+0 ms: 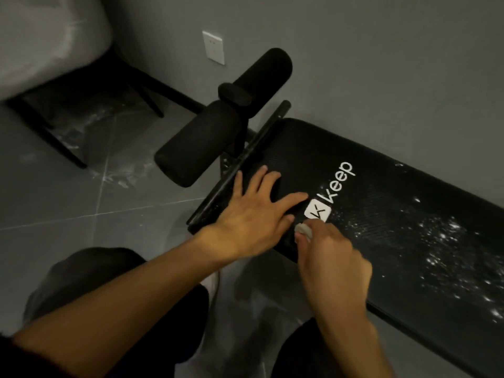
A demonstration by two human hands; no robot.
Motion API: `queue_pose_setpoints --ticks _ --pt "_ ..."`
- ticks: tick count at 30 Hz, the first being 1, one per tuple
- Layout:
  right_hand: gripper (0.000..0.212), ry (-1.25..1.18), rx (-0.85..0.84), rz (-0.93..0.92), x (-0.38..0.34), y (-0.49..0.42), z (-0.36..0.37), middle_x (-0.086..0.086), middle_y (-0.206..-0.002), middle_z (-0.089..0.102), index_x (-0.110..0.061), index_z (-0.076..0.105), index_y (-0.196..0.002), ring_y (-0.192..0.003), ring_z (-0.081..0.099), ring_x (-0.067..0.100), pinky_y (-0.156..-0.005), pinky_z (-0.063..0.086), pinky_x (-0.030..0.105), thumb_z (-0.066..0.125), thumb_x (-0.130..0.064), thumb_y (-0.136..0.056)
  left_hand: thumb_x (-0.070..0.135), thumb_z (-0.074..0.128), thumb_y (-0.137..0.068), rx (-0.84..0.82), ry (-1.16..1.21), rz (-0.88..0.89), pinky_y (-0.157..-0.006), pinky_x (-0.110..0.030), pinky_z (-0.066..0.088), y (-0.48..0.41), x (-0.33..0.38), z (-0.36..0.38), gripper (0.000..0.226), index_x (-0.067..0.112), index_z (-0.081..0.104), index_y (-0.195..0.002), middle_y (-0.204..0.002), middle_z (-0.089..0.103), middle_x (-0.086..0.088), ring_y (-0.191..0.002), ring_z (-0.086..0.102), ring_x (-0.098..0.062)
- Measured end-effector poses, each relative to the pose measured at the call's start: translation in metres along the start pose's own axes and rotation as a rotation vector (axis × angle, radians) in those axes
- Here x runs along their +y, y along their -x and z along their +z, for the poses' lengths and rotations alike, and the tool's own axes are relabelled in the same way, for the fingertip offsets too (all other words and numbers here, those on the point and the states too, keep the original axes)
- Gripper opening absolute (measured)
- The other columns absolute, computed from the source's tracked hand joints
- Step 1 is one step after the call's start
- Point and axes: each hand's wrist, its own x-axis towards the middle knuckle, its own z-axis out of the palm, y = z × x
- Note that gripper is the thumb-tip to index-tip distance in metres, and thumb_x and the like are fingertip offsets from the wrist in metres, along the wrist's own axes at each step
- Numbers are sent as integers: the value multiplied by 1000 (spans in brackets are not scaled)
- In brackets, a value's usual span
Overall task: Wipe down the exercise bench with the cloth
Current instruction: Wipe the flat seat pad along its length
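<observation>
The black exercise bench [387,214] runs from the centre to the lower right, with a white "keep" logo and white specks scattered over its right part. My left hand [253,216] lies flat with fingers spread on the bench's near end, left of the logo. My right hand [332,257] grips a small white cloth [304,230], pressed on the pad just below the logo; most of the cloth is hidden under the fingers.
Two black foam rollers [218,124] stand on a post beyond the bench's end, with a black bar [245,156] along that end. A grey wall with a white socket [213,47] is behind. A chair with black legs [54,126] stands at upper left on the grey tiled floor.
</observation>
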Motion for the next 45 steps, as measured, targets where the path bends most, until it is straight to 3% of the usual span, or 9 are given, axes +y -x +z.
queue_pose_setpoints --ticks 7,11,19,23,29,35,38,42,45 --pt "16 46 94 6 1 -3 14 -6 -77 65 -26 68 -85 -44 56 12 -43 22 22 71 -41 -88 57 6 -98 67 -43 87 -118 -70 0 -15 -7 10 54 58 0 -152 -163 3 -9 -152 -7 -35" --pt "16 10 161 -3 7 4 15 -8 -74 65 -26 71 -88 -41 55 11 -42 19 19 77 -40 -81 54 16 -103 111 -41 74 -112 -76 4 -24 6 13 52 55 0 -153 -159 6 -15 -149 2 -42" --pt "16 -57 157 46 17 3 9 -10 -85 66 -30 68 -100 -58 64 16 -48 30 23 72 -41 -89 57 12 -101 178 -11 52 -115 -74 1 -26 6 23 55 56 -2 -154 -162 5 -14 -151 0 -41" --pt "18 -105 52 64 21 25 1 -15 -92 65 -39 64 -105 -66 67 15 -50 46 30 60 -50 -92 54 13 -104 223 19 61 -117 -72 4 -21 3 25 52 53 9 -155 -161 14 -14 -151 6 -39" --pt "20 -83 49 107 18 -6 -1 -10 -104 66 -34 63 -112 -81 68 22 -60 39 31 52 -46 -100 50 22 -103 280 40 30 -118 -69 11 -18 5 26 53 44 28 -155 -159 27 -12 -151 17 -35" --pt "17 -23 -17 112 19 21 -7 -13 -91 66 -38 64 -104 -68 69 19 -53 38 29 62 -49 -90 46 29 -100 294 78 4 -116 -72 15 -21 8 21 52 42 36 -151 -152 34 -11 -146 25 -36" --pt "21 -29 -61 102 23 6 -9 -13 -103 66 -37 61 -113 -83 69 20 -62 42 32 54 -50 -97 44 30 -98 318 76 2 -114 -72 19 -29 9 18 52 39 41 -149 -146 37 -13 -140 31 -36" --pt "27 -38 29 131 23 -39 -7 -6 -113 65 -28 60 -121 -91 68 24 -71 49 37 48 -44 -103 43 33 -101 324 90 -1 -117 -71 14 -40 16 17 50 40 38 -151 -154 33 -13 -147 23 -37" --pt "27 -20 37 118 21 -45 -4 -4 -113 65 -26 61 -121 -90 68 25 -68 47 36 51 -42 -102 41 36 -102 331 87 -14 -116 -72 12 -44 18 18 49 41 37 -151 -155 33 -12 -147 22 -38"
